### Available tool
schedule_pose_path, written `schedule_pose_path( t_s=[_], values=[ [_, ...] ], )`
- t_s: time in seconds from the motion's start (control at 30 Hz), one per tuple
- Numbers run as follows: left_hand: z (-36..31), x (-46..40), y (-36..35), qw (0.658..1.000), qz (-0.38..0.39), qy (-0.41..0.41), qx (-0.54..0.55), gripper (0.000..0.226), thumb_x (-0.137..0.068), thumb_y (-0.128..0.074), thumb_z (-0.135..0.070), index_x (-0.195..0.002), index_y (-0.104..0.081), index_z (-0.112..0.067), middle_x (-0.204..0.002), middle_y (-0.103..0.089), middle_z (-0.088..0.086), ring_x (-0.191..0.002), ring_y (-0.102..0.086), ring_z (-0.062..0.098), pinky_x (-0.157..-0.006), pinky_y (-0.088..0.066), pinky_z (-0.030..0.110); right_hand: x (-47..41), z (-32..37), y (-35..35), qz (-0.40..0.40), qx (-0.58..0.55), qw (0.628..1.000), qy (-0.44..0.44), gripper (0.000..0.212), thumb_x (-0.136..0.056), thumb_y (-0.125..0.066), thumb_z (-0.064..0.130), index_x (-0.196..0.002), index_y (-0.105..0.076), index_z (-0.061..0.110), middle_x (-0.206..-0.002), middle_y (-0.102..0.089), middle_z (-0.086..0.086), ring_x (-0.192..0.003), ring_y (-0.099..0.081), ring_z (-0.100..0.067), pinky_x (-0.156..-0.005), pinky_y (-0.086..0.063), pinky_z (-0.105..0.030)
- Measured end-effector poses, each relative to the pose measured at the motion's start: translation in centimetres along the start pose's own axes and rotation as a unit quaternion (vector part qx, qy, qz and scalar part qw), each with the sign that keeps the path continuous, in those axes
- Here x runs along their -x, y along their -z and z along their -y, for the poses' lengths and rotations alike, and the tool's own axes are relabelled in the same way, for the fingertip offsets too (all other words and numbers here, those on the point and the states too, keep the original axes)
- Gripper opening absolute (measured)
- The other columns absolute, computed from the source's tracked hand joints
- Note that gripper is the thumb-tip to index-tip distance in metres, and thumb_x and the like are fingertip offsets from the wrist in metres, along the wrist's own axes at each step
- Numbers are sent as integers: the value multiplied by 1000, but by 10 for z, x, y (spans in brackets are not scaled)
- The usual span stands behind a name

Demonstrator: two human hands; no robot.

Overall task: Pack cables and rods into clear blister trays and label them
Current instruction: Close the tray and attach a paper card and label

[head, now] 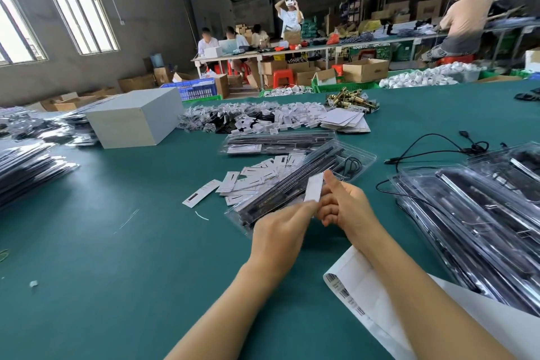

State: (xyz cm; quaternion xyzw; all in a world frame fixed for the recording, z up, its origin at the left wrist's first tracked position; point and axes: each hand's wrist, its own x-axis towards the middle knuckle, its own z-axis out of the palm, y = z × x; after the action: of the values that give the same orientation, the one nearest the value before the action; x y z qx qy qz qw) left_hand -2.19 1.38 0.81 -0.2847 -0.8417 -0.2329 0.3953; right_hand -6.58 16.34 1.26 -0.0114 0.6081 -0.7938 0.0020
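On the green bench (122, 257), the left hand (279, 231) pinches the lower end of a white label (314, 187). The right hand (346, 202) pinches its side, above a clear blister tray (298, 184) mid-bench. More filled trays (473, 213) stack along the right edge.

A green surface (117, 257) carries, just beyond the left grip (280, 231) and right grip (344, 202), a filled blister tray (344, 161) beside loose white labels (251, 175); a tray stack (473, 213) lies right of them, a grey box (137, 120) far left
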Motion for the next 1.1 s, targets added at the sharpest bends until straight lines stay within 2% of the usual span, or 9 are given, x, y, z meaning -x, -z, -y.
schedule_pose_path(
  t_s=[0.1,0.2,0.23,0.37,0.47,0.67,0.83,1.0,1.1],
  values=[
    [4,5,-3,999,17,-33,27,13,-82,-72,-9,-95,-74,-10,-94,-74,-2,-82,-69,18,-64,-55,27,1,-2,2,-4,27,1000,-1,16,-92,-62,18,-82,-59,6,-63,-65,-12,-43,-57,-16,-39,-45,-22],
    [11,6,4,997,64,0,41,21,-86,-68,-25,-102,-72,-12,-112,-71,-3,-105,-65,17,-94,-49,32,1,-3,3,-30,21,999,3,12,-94,-57,10,-82,-58,7,-59,-67,-6,-43,-59,-12,-39,-46,-20],
    [14,6,9,996,79,27,42,25,-87,-67,-28,-106,-71,-13,-115,-69,-3,-110,-63,17,-99,-46,35,0,-2,5,-48,-3,999,-3,11,-94,-57,8,-83,-57,7,-58,-68,-5,-42,-58,-10,-38,-45,-18],
    [31,0,29,976,149,157,2,41,-84,-69,-40,-117,-67,-16,-120,-64,-2,-114,-55,20,-96,-40,29,-1,0,18,-105,-184,976,-53,10,-91,-59,5,-81,-58,6,-52,-60,-1,-39,-51,-5,-34,-42,-15],
    [35,6,32,953,234,160,-103,55,-79,-62,-60,-122,-61,-26,-120,-53,-6,-115,-42,20,-94,-34,32,1,-1,22,-117,-231,964,-56,14,-90,-61,7,-77,-58,7,-51,-56,0,-40,-50,-6,-34,-40,-14],
    [31,15,33,949,248,154,-121,45,-85,-54,-57,-115,-64,-25,-113,-55,-7,-97,-58,22,-78,-43,29,9,-5,13,-81,-87,993,0,20,-91,-61,9,-72,-54,10,-62,-55,-9,-37,-46,-8,-34,-32,-17],
    [32,15,36,948,247,155,-124,39,-90,-48,-57,-111,-65,-29,-110,-58,-10,-94,-61,21,-74,-45,28,22,-10,5,-66,29,996,47,13,-93,-59,6,-80,-59,8,-67,-67,-15,-40,-50,-13,-36,-36,-20],
    [29,15,34,961,216,124,-124,31,-97,-43,-47,-101,-63,-24,-98,-64,-6,-91,-60,19,-68,-44,31,24,-10,4,-63,85,993,41,5,-90,-60,4,-88,-57,8,-65,-69,-10,-39,-50,-14,-34,-34,-20],
    [27,14,34,969,187,124,-102,28,-98,-46,-40,-94,-62,-17,-89,-66,-2,-83,-60,26,-64,-45,34,23,-11,4,-69,105,992,23,7,-88,-59,2,-88,-54,6,-67,-70,-14,-38,-52,-16,-34,-34,-20]
  ],
)
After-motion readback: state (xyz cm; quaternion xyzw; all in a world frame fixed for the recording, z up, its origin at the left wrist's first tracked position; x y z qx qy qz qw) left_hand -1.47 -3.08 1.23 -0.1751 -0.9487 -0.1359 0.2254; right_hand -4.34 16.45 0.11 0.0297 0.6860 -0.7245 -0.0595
